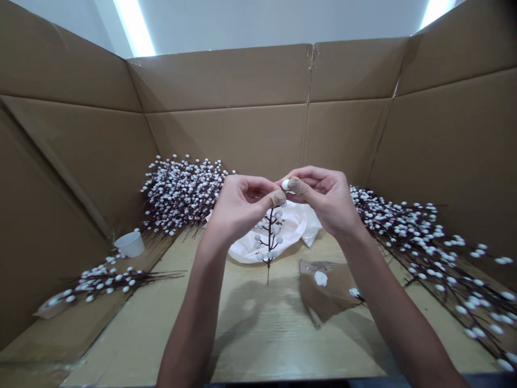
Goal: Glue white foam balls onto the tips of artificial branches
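Both hands meet above the middle of the table, thumbs wrapped in tan tape. My left hand (250,207) pinches the top of an artificial berry stem (270,237), which hangs upright with white berries along its brown twigs. Between the thumb and fingers of my right hand (319,196) is a single white berry (286,185), close to the stem's top. Whether that berry touches the stem is hidden by the fingers. Behind the stem lies a white plastic bag (291,234) with its mouth spread.
Bunches of white-berry stems are piled at back left (181,194) and along the right (420,237). A small bunch (105,280) and a white cup (130,244) sit left. Cardboard (335,296) with a white blob (320,278) lies front right. Cardboard walls (226,134) surround the table.
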A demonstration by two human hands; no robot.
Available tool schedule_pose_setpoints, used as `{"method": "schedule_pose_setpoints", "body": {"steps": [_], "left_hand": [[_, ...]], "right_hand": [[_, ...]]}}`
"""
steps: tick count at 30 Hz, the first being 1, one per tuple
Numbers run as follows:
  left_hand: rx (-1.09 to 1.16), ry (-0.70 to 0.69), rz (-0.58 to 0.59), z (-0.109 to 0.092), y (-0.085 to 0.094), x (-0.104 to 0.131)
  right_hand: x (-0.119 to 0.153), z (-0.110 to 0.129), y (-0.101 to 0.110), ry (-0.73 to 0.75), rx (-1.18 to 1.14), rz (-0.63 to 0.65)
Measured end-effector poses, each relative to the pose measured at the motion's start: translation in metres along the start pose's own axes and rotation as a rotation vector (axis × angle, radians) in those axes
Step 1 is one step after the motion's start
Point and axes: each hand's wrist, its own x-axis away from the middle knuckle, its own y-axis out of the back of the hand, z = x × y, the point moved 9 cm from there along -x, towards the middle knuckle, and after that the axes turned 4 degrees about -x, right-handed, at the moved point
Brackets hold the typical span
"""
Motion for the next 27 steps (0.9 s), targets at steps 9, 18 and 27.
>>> {"method": "schedule_pose_setpoints", "body": {"steps": [9,18,27], "left_hand": [[-0.021,0.018,0.137,-0.005,-0.007,0.003],[0.216,0.06,0.16,0.009,-0.007,-0.006],[0.215,0.047,0.098,0.01,-0.011,-0.007]], "right_hand": [[-0.001,0.003,0.001,0.002,-0.019,-0.01],[0.0,0.013,0.002,0.082,0.01,-0.047],[0.004,0.021,0.006,0.152,0.126,-0.109]]}}
